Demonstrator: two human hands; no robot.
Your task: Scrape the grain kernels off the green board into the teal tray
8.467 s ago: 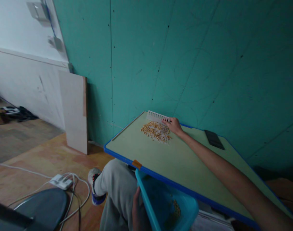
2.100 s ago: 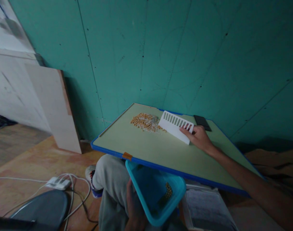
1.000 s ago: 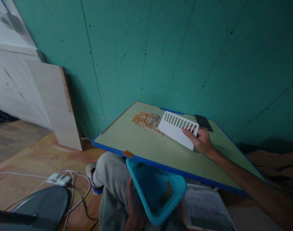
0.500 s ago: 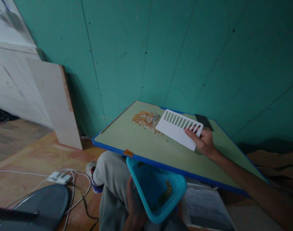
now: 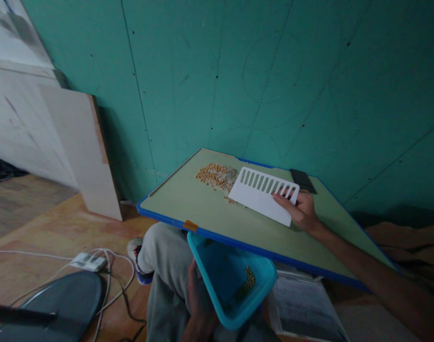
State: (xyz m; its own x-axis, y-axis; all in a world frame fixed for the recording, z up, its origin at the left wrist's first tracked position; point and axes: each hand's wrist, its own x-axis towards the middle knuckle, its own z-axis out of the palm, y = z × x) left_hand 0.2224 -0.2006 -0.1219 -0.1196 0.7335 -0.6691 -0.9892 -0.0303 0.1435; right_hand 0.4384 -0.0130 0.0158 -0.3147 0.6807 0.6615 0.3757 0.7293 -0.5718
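Note:
My right hand (image 5: 301,211) grips the right end of a white slotted plastic scraper (image 5: 259,199), thumb on top and fingers through the end slots. The scraper's left corner touches the edge of a pile of small yellow beans (image 5: 217,175), some whitish bits among them, on a pale green board (image 5: 188,204) with a blue rim. Below the board's front edge, my left hand (image 5: 200,294) holds a turquoise plastic basin (image 5: 217,275) by its left side; most of its fingers are hidden. A few beans (image 5: 250,278) lie inside the basin.
A dark flat object (image 5: 303,181) lies at the board's back right corner, near the green wall (image 5: 174,95). A power strip (image 5: 89,261) with cables and a round grey base (image 5: 56,308) are on the floor at left. A pale panel (image 5: 85,152) leans there.
The scraper has moved slightly toward me and left, dragging a small cluster of beans toward the board's front edge. The left hand and basin have stayed in place.

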